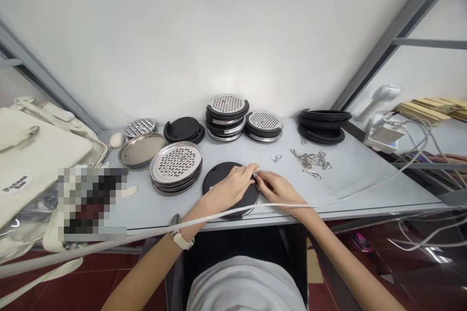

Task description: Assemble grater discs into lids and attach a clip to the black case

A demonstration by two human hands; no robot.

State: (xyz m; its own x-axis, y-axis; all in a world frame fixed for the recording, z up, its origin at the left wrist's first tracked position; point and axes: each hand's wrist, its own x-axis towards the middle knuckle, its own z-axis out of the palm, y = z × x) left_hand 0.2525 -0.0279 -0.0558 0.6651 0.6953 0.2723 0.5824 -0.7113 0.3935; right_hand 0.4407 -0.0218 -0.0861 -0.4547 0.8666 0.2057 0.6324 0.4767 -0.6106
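Note:
A round black disc with a thin metal edge lies flat near the table's front edge. My left hand rests across it, fingers closed in a pinch at its right rim. From the other side my right hand pinches at the same spot, its fingertips meeting the left ones. Between the fingertips is a small bit that looks metallic, too hidden to name. Small metal spring clips lie in a loose pile to the right, and a separate clip lies nearer the hands.
Stacked metal grater discs and plain metal lids stand left. Behind are black covers and assembled grater stacks; black rings stand back right. A white cable crosses before my forearms. A cream bag sits far left.

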